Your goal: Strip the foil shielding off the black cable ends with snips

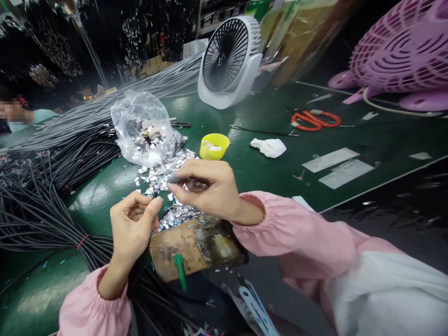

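Note:
My left hand (131, 228) pinches the end of a black cable (156, 193) between thumb and forefinger. Just to its right, my right hand (215, 189) is closed, thumb and forefinger together close to the cable end. A small shiny thing (199, 184) shows in the curl of its fingers, too unclear to name. Beneath both hands lies a pile of silver foil scraps (180, 213) with bits of blue. Nearer to me is a worn, stained wooden block (168, 254) with a green strip (179, 270) at its front edge.
Bundles of black cables (38, 210) and grey cables (168, 77) fill the left side. Beyond the hands stand a clear plastic bag (140, 126), a yellow cup (214, 147) and a white fan (229, 60). Orange-handled scissors (315, 120) and a pink fan (402, 51) are to the right.

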`<action>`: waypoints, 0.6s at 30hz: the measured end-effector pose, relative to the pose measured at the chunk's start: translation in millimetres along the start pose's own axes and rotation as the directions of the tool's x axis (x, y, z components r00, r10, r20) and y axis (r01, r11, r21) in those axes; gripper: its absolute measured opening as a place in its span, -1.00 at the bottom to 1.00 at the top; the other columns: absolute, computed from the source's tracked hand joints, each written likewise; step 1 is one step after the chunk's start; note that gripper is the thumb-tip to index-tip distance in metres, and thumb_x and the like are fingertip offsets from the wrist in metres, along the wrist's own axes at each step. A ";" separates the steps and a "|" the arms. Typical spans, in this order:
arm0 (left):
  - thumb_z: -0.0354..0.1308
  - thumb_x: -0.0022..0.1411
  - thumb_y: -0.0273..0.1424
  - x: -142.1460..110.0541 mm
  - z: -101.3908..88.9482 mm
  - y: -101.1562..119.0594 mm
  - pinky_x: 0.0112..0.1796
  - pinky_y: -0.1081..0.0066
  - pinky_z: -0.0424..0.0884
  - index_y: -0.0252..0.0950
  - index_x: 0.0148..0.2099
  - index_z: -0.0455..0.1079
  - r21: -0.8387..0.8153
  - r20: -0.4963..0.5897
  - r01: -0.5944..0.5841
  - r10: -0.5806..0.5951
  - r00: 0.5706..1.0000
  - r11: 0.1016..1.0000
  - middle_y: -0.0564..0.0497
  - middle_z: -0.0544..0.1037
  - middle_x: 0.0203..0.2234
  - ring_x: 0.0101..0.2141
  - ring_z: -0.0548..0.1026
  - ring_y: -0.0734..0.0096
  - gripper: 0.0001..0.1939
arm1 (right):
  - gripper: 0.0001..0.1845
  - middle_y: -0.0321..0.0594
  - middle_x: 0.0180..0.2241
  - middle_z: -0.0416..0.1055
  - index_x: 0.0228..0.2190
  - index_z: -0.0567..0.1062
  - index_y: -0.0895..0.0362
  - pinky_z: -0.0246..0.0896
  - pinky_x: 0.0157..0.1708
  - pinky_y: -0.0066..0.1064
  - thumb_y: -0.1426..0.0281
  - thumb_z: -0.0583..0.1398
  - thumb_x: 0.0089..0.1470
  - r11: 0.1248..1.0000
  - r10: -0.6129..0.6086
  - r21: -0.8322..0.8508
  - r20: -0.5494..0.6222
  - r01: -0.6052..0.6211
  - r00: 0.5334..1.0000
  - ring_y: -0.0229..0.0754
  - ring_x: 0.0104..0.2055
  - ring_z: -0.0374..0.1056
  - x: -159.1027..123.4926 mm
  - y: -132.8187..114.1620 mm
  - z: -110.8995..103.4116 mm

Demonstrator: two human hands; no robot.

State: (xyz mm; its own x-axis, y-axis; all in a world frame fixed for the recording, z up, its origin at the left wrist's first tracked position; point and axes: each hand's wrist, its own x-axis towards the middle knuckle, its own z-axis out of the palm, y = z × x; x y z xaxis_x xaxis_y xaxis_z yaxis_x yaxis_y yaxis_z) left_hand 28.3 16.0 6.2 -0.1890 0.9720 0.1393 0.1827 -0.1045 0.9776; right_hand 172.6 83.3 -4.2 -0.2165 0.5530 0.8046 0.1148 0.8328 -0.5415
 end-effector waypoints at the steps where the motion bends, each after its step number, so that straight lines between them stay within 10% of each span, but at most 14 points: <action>1: 0.24 0.02 -0.34 -0.5 0.4 -0.9 -0.75 0.60 0.17 -0.31 -0.57 0.27 0.017 -0.019 -0.007 0.007 1.000 1.000 0.17 0.28 -0.83 -0.80 0.24 0.62 -0.74 | -0.93 -0.30 -0.66 0.33 -0.57 0.47 0.21 0.12 -0.64 -0.56 0.49 0.23 -0.10 0.999 0.032 0.005 0.001 -0.032 0.999 -0.40 -0.62 0.20 0.8 -0.2 -0.1; 18: 0.21 0.05 -0.31 -3.9 3.9 -3.3 -0.75 0.58 0.11 -0.32 -0.56 0.32 0.082 -0.025 0.004 -0.002 1.000 0.997 0.18 0.27 -0.82 -0.79 0.20 0.64 -0.75 | -0.92 -0.21 -0.54 0.44 -0.44 0.49 0.20 0.23 -0.53 -0.51 0.44 0.20 -0.02 0.995 -0.088 -0.031 0.056 0.090 0.995 -0.33 -0.51 0.33 -6.7 5.4 -0.5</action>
State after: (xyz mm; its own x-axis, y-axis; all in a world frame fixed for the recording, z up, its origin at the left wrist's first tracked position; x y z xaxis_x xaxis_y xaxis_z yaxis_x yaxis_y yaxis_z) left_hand 32.2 13.4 1.9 -0.2138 0.9667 0.1409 0.2601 -0.0827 0.9620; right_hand 175.1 84.1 -12.4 -0.2799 0.4754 0.8341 0.1249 0.8794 -0.4593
